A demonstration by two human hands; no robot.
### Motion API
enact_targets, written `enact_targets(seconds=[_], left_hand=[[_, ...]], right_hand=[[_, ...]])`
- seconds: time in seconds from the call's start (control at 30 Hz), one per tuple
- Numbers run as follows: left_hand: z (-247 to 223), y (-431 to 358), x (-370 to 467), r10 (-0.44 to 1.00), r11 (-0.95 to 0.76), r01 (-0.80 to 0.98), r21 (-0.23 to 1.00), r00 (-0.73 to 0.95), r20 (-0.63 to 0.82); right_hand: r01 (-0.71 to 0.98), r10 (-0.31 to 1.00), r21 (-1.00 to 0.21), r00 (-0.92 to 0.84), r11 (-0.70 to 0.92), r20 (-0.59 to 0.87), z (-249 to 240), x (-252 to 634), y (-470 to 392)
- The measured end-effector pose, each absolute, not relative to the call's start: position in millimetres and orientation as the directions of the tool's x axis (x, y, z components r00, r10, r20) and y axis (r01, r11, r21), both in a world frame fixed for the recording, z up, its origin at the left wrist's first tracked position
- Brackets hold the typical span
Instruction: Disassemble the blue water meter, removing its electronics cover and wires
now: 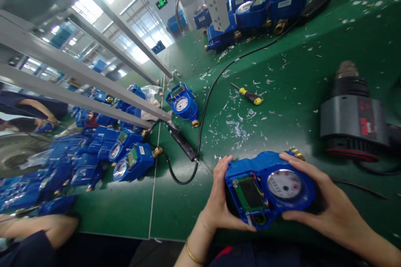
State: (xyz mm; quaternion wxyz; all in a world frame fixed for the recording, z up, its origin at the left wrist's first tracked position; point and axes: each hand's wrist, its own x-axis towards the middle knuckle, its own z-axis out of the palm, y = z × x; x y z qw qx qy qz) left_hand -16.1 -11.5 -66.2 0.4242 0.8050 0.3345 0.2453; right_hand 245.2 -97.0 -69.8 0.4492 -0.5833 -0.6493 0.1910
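Note:
Between my two hands is a blue water meter (pixel 272 164), held up near the bench's front edge. Its round white dial faces up, and beside it an open compartment shows a green circuit board with a dark display. My left hand (pixel 219 200) grips the compartment end, thumb along the lower edge. Wrapped round the dial end is my right hand (pixel 326 200), close to a brass fitting at the top. A black electric screwdriver (pixel 183 142) with a cord lies left of my hands. Further back rests a yellow-and-black hand screwdriver (pixel 249 95).
A heat gun (pixel 354 117) stands at the right. One blue meter (pixel 183 104) sits mid-bench; several more crowd the left and the back. Grey metal posts (pixel 125 50) cross the left. White scraps litter the green bench (pixel 282 129). Other people's arms (pixel 40 110) show at the left.

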Motion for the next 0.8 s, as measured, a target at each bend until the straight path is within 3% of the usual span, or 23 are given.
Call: enact_targets(seconds=[0.4, 0.7, 0.8], left_hand=[[-70, -8, -24, 0.708, -0.502, 0.273, 0.821, 0.674, 0.209], [-73, -7, -25, 0.706, -0.5, 0.27, 0.823, 0.677, 0.208], [-72, -5, -24, 0.719, -0.491, 0.282, 0.824, 0.665, 0.202]], right_hand=[[0.57, 0.883, -0.739, 0.049, 0.359, 0.467, -79, 235, -107], [0.572, 0.905, -0.77, 0.108, 0.282, 0.412, -77, 233, -106], [0.631, 0.902, -0.729, 0.103, 0.267, 0.42, -72, 233, -102]])
